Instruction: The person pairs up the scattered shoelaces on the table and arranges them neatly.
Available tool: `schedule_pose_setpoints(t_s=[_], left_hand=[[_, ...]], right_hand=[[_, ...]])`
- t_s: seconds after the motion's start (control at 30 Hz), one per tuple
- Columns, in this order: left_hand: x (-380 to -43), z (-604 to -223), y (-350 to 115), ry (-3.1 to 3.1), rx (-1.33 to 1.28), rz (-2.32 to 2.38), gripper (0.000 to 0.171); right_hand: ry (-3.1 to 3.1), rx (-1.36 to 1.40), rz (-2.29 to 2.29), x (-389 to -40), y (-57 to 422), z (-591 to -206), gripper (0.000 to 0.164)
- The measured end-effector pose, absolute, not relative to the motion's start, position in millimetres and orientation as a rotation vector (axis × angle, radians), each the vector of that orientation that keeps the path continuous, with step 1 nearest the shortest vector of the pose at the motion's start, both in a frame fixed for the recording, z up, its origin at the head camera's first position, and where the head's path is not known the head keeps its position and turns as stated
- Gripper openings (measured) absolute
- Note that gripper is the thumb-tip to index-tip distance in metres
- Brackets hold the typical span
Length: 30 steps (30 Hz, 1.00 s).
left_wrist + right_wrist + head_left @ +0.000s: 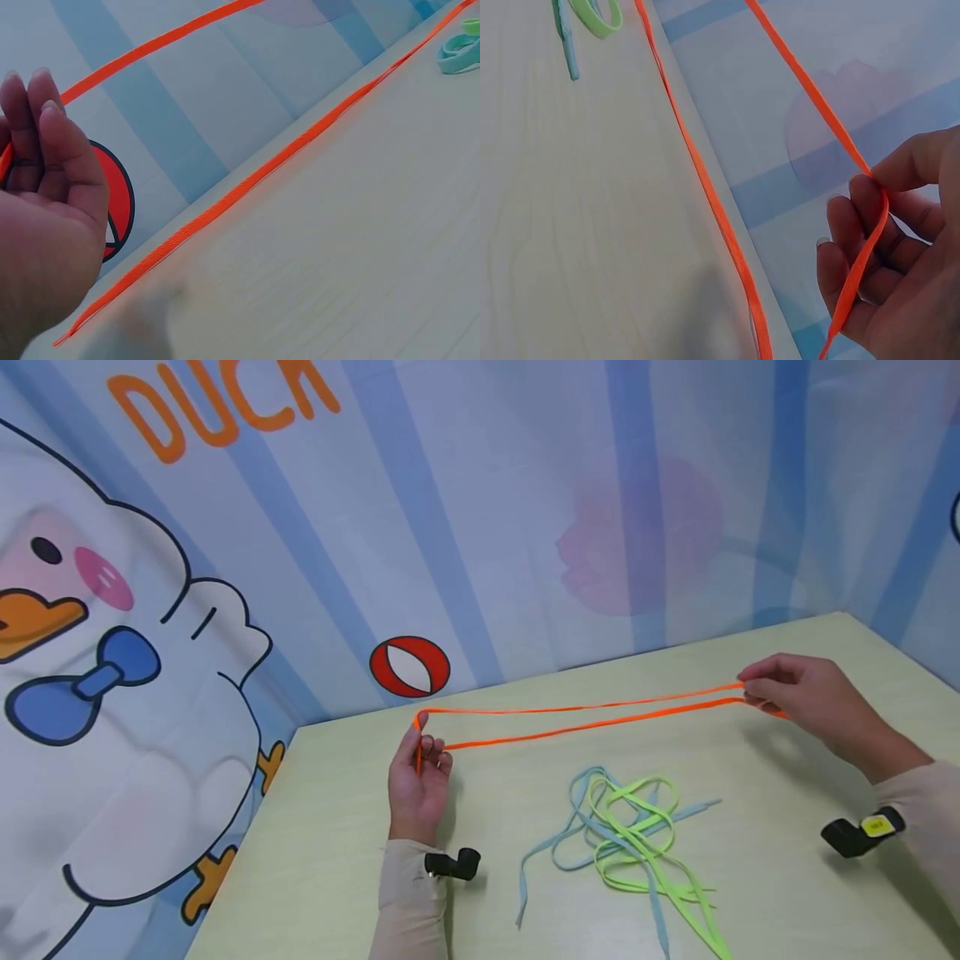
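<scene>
Orange lace [645, 717] links left hand [418, 789] and right hand [821, 697], raised well apart, each grip pinching it.

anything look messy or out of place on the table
Only the pale blue lacing and green lacing, heaped in a loose tangle with strands crossing, look untidy compared with the orange lacing, which runs nearly straight from left hand to right hand. Nothing appears spilled or damaged.
</scene>
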<state>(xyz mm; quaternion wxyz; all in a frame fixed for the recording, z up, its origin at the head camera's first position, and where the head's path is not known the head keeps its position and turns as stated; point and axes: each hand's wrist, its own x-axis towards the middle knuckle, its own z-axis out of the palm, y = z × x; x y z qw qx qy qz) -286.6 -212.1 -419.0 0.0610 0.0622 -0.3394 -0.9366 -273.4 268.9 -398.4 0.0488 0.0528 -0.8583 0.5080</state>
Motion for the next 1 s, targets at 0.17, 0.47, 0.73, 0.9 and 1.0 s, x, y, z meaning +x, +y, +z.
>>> schedule_pose_setpoints(t_s=[0.17, 0.47, 0.73, 0.9, 1.0], left_hand=[[-287.8, -419.7, -211.2, -1.059, 0.255, -2.806, 0.035], [-288.7, -422.0, -212.4, -1.084, 0.373, -2.769, 0.032], [-289.1, -422.9, -212.8, -1.083, 0.390, -2.775, 0.032], [-290.1, -424.3, -212.8, -1.101, 0.437, -2.769, 0.031], [-290.5, -424.5, -212.8, -1.132, 0.469, -2.756, 0.031]], right_hand=[[-2.658, 0.145, 1.496, -274.5, 270.5, -401.9, 0.037], [-2.726, 0.145, 1.422, -275.9, 276.9, -405.5, 0.042], [-2.773, 0.103, 1.315, -276.7, 278.6, -407.8, 0.044], [-2.801, 0.102, 1.280, -277.8, 281.9, -411.6, 0.040], [-2.818, 0.103, 1.255, -278.0, 283.3, -413.5, 0.037]])
